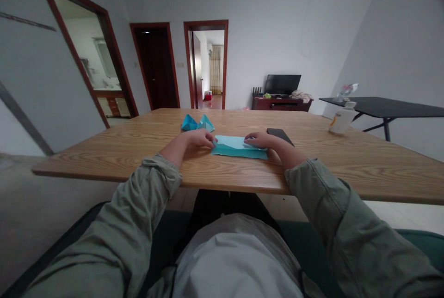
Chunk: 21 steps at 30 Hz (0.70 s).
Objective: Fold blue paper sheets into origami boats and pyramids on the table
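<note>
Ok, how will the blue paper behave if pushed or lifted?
The paper looks thin and light, so it will probably flop if lifted by one edge, though its creases may stiffen it slightly. On the smooth table it would likely slide easily if not held by the left hand and right hand.

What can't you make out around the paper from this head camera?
Head view:
- Folded blue paper: the parts under the left hand and right hand are hidden by those hands.
- Blue paper shape: its far side is hidden by its own folds.
- White bottle: its label is too small to read.
</note>
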Each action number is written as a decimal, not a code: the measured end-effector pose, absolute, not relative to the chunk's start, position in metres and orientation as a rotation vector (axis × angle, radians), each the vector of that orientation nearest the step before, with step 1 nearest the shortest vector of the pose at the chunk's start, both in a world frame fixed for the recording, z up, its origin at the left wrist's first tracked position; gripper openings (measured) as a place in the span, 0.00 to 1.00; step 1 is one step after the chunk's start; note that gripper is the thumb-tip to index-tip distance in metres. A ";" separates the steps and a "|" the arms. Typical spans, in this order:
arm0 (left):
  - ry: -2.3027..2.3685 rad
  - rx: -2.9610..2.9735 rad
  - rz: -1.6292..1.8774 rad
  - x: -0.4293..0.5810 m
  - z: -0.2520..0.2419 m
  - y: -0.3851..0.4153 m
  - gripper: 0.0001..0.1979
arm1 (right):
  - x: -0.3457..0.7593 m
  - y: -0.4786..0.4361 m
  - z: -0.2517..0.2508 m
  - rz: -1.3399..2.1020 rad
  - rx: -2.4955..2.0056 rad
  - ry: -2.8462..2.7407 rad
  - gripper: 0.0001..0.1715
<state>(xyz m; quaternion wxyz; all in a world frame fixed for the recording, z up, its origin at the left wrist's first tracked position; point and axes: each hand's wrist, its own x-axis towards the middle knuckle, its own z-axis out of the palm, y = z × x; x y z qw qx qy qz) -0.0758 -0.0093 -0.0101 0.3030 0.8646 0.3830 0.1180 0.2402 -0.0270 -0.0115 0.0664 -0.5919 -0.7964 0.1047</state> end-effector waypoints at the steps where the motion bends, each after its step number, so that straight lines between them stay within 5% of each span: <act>1: 0.998 2.293 0.299 -0.076 -0.010 -0.008 0.13 | 0.240 -0.027 -0.011 0.317 -1.800 -2.397 0.28; 9: 0.948 2.280 0.204 -0.077 -0.007 -0.011 0.14 | 0.240 -0.030 -0.011 0.306 -1.803 -2.388 0.32; 16: 1.096 2.493 0.059 -0.064 0.006 -0.033 0.30 | 0.240 -0.029 -0.012 0.296 -1.804 -2.396 0.31; 21: 1.159 2.583 0.117 -0.057 0.004 -0.036 0.30 | 0.242 -0.027 -0.013 0.309 -1.799 -2.405 0.31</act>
